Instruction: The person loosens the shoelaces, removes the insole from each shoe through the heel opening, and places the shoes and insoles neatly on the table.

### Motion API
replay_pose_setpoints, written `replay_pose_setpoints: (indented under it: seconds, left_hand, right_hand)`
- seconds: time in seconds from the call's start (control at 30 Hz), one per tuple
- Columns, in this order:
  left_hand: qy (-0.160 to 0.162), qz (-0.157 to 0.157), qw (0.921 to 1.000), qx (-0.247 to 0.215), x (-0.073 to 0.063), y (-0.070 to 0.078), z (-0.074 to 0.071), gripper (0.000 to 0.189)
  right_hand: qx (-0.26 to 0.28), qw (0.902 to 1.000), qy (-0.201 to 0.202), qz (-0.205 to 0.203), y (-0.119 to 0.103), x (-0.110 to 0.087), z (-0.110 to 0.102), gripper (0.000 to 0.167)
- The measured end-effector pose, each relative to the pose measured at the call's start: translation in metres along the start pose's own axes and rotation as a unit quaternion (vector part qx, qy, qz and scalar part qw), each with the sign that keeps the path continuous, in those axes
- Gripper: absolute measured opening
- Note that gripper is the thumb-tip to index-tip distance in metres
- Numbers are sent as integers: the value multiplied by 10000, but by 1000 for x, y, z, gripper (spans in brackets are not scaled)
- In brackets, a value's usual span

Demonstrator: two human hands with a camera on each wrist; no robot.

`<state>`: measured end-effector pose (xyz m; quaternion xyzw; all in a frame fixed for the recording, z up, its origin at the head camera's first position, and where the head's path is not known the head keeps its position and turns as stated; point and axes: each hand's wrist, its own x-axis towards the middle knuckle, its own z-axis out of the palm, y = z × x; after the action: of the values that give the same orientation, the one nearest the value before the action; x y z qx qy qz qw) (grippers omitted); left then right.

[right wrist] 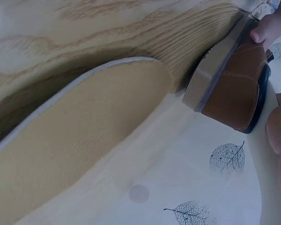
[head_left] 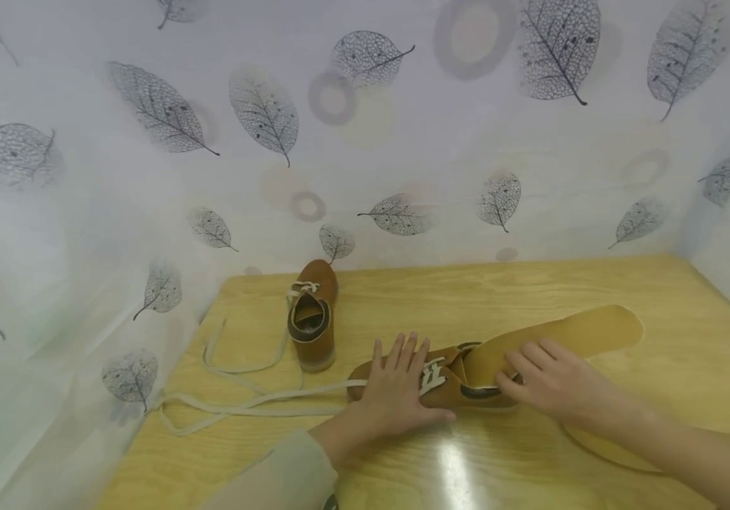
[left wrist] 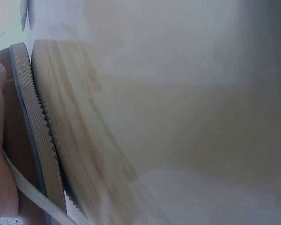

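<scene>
A brown lace-up shoe [head_left: 454,400] lies on the wooden table, toe to the left. My left hand [head_left: 397,397] rests over its toe and lacing, fingers spread and straight; the left wrist view shows part of this hand [left wrist: 1,140] along the shoe's side [left wrist: 23,126]. At the shoe's opening, my right hand [head_left: 550,375] pinches the near edge of a tan insole [head_left: 575,333]. One end of that insole is inside the opening, and the rest sticks out to the right. In the right wrist view the held insole [right wrist: 262,150] appears nearly edge-on beside the shoe's heel [right wrist: 234,93].
A second brown shoe [head_left: 320,347] stands farther back at left. Long pale laces [head_left: 244,411] trail across the table's left side. Another tan insole [head_left: 601,446] lies under my right forearm, larger in the right wrist view [right wrist: 98,122]. A leaf-patterned sheet [head_left: 403,142] rises behind the table.
</scene>
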<state>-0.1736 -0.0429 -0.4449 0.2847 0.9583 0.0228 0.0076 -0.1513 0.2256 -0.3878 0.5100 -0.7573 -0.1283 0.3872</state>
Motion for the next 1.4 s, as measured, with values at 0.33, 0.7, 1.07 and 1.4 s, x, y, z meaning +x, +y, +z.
replay_pose_setpoints:
  seconds: [0.33,0.7,1.07,1.4]
  left_hand:
    - [-51,-12,9999,-115,3,1,1,115]
    - [-113,-57,9999,-27,1,-3,-2,114]
    - [-132,-104,9999,-14,1,-1,-1,114]
    - [-77,-79,9999,30,1,-1,-2,114]
  right_hand:
    - [61,9994,198,294,30,-27,-10,49]
    - [308,9969,333,635,52,-74,-8,44]
    - [519,9934,398,945,48,-102,-8,44]
    - [692,9931,224,923,41,-139,3,47]
